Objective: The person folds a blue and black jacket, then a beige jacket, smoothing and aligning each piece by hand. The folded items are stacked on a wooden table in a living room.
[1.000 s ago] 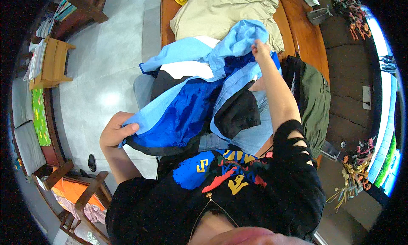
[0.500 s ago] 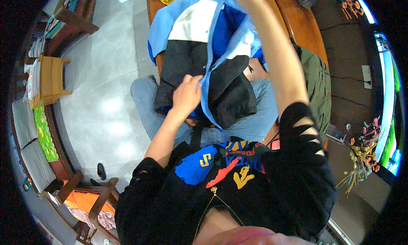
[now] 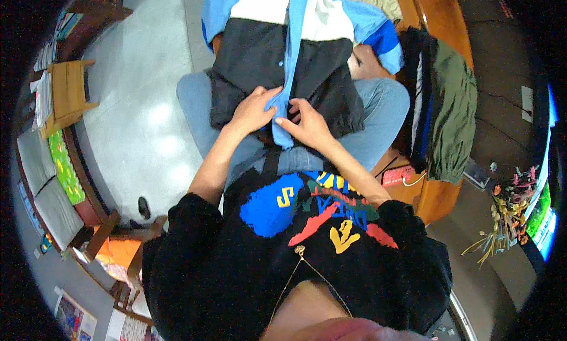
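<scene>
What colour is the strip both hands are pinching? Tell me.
Light blue, on the strip running down the jacket's black panel; head view shows it.

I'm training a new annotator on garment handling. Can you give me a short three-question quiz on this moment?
1. True or false: both hands rest on the jacket spread over the person's lap.
2. What do the left hand and right hand meet at?
A. the light blue front strip
B. the olive garment
C. the wooden stool
3. On which side of the person does the olive garment lie?

Key:
1. True.
2. A; the fingers of both hands touch the strip's lower end, near the jacket's dark hem.
3. The person's right, draped on the wooden table beside a dark garment.
</scene>
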### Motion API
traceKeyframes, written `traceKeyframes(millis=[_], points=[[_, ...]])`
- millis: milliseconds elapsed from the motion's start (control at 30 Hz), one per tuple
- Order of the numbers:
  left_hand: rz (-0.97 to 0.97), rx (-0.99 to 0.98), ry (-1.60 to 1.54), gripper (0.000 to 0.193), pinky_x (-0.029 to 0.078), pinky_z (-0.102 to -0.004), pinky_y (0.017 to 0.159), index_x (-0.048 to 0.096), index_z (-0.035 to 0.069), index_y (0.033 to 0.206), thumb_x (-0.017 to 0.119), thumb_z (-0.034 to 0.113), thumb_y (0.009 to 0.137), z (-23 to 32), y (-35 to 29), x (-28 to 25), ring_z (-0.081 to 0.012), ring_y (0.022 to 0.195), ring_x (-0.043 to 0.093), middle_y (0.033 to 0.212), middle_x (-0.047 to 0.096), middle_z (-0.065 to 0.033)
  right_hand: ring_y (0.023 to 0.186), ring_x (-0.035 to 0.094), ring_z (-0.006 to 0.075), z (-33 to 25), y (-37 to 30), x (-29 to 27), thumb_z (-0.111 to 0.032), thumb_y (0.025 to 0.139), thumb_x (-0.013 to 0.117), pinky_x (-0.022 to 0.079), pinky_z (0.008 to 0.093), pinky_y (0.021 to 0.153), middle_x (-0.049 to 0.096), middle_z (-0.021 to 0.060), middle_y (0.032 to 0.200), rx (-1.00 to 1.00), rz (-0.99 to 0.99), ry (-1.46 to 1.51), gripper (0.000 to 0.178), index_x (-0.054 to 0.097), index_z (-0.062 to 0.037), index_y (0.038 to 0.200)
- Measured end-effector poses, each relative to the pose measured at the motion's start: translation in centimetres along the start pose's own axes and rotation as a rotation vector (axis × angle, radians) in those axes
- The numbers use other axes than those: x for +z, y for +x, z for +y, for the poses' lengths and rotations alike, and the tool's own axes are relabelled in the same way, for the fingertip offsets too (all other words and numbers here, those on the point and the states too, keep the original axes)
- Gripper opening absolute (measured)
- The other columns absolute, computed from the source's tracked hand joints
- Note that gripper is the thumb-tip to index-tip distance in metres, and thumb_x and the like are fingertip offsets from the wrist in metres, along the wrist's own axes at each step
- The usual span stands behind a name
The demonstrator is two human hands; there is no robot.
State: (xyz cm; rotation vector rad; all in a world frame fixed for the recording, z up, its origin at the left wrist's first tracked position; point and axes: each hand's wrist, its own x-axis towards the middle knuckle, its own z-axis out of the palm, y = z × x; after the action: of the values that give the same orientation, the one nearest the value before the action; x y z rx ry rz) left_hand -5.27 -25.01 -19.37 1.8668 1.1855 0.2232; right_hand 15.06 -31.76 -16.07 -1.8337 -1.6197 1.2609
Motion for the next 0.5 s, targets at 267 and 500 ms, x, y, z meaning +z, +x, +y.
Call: traceKeyframes(millis=[267,500], points=[[0.202,-0.075,-0.091,0.035,0.054,-0.0441,0.088,0.069,0.010,0.128,0.059,0.031,0.101,1.4,-0.9,0.1,-0.0373,0.102,0.067,0.109,0.068,-0.0166,0.084,0.074,0.0373,-3.3,1.3,1.8,-0.063,0.081,0.071,0.060,0.0470,0.074,0.074,0.0227,0.097,-0.141,-0.466,-0.644,0.068,0.069,0.0019,0.101],[0.374,-0.054,-0.138,0.035,0.053,-0.0425,0.093,0.067,0.007,0.128,0.056,0.028,0.102,1.4,-1.4,0.1,-0.0381,0.110,0.066,0.121,0.069,-0.0180,0.076,0.073,0.0365,-2.1,0.9,3.4,-0.044,0.092,0.067,0.057,0.0519,0.064,0.073,0.0188,0.090,-0.475,-0.219,-0.539,0.043,0.063,-0.0046,0.109]])
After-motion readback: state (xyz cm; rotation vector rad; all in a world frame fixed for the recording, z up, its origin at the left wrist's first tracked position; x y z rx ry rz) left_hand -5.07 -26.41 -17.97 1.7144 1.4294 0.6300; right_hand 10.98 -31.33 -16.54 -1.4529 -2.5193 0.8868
